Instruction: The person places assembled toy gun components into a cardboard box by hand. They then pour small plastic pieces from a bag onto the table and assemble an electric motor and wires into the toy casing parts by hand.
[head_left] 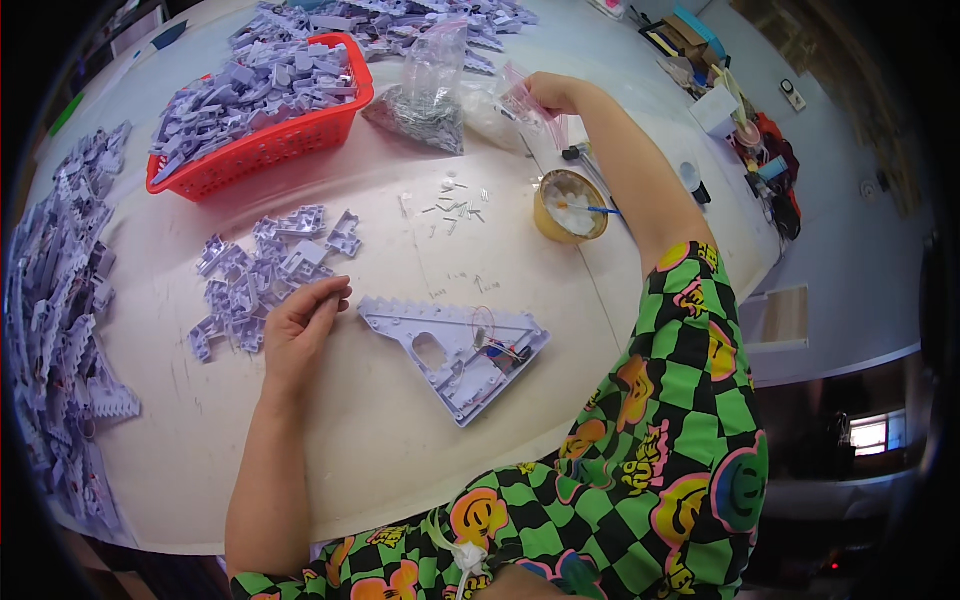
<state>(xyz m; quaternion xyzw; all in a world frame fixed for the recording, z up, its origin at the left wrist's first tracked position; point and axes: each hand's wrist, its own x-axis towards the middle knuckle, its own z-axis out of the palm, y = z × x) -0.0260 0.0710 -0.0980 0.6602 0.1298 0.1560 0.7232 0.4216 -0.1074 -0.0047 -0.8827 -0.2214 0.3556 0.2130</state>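
Observation:
My left hand (305, 325) rests on the table with its fingers curled together against the thumb; whether anything is between them is hidden. It lies between a loose pile of small lilac plastic parts (255, 270) and a larger lilac plastic housing half (455, 345). The housing is toy-gun shaped, with a toothed edge, an oval hole and thin wires inside at its right end. My right arm reaches far forward. There my right hand (552, 95) is closed on the pink-edged top of a clear zip bag (495, 115), its fingertips partly hidden.
A red basket (270, 150) full of lilac parts stands far left, with a bag of metal screws (415, 115) beside it. Small metal pins (455, 208) lie mid-table. A yellowish bowl (570, 205) holds white paste and a blue stick. Stacked lilac housings (65, 330) line the left edge.

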